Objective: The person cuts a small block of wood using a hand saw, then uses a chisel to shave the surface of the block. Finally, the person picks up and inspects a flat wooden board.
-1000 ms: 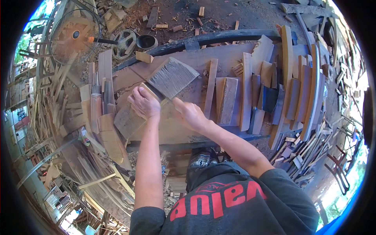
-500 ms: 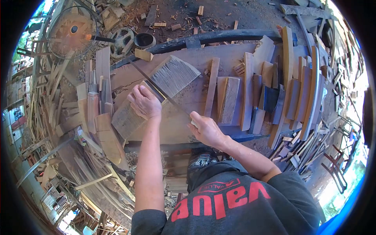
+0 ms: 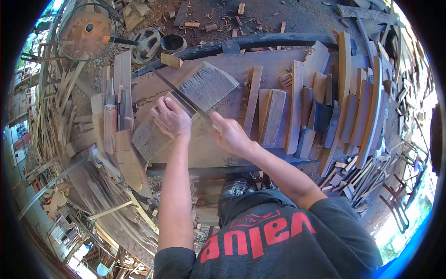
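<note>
A grey weathered wooden board (image 3: 204,86) lies slantwise on the wooden workbench (image 3: 274,63). My left hand (image 3: 171,117) presses down on its near part, fingers spread over the wood. My right hand (image 3: 231,135) is closed round the handle of a hand saw (image 3: 179,90), whose thin dark blade runs up and to the left across the board, right beside my left hand. The cut line lies under the blade and I cannot see how deep it goes.
Several cut wooden pieces (image 3: 269,116) and curved slats (image 3: 344,79) lie in a row on the bench's right half. More short boards (image 3: 114,111) are stacked at its left end. A round saw wheel (image 3: 86,32) and scrap wood cover the ground beyond.
My right hand pulled the saw back toward me, then pushed it forward again across the board. My left hand stayed on the board.
</note>
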`<state>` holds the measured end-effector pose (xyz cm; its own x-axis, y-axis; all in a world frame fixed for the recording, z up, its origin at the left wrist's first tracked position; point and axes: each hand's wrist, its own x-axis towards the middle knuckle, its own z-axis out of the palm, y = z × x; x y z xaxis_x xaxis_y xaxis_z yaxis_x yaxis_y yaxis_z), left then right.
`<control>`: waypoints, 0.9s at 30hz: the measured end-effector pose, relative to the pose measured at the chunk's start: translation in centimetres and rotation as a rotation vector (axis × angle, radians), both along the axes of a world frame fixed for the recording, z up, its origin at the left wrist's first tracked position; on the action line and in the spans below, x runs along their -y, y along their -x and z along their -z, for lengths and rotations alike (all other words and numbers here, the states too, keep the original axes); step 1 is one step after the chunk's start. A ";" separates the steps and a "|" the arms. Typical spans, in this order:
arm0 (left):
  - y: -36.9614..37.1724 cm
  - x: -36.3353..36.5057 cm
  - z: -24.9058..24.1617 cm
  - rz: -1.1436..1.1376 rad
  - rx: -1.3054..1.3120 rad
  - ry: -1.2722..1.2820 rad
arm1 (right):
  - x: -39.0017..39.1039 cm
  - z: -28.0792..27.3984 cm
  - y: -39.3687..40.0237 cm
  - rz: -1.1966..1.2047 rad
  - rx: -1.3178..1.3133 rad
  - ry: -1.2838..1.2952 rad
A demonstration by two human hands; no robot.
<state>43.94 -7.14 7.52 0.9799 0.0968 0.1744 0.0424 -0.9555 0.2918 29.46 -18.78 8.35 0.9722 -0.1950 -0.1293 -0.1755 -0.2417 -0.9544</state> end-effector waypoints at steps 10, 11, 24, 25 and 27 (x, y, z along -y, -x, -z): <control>-0.3 -0.6 0.6 0.052 -0.009 0.028 | -0.4 1.4 -0.6 0.035 0.048 -0.078; -0.3 -0.5 0.4 0.053 -0.002 0.024 | -0.2 1.5 -1.5 0.003 -0.034 -0.075; -0.2 -0.2 0.1 0.062 0.046 0.010 | -1.0 -0.2 3.7 0.057 -0.006 0.031; -0.2 -0.2 0.1 0.063 0.046 0.027 | -1.2 0.4 2.8 0.065 0.017 0.018; 0.1 -0.1 0.1 0.061 0.043 0.040 | -1.1 1.1 1.0 0.069 0.035 0.001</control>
<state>43.85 -7.05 7.42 0.9759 0.0446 0.2137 -0.0291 -0.9436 0.3298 28.43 -17.63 7.28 0.9603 -0.2620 -0.0954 -0.1584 -0.2313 -0.9599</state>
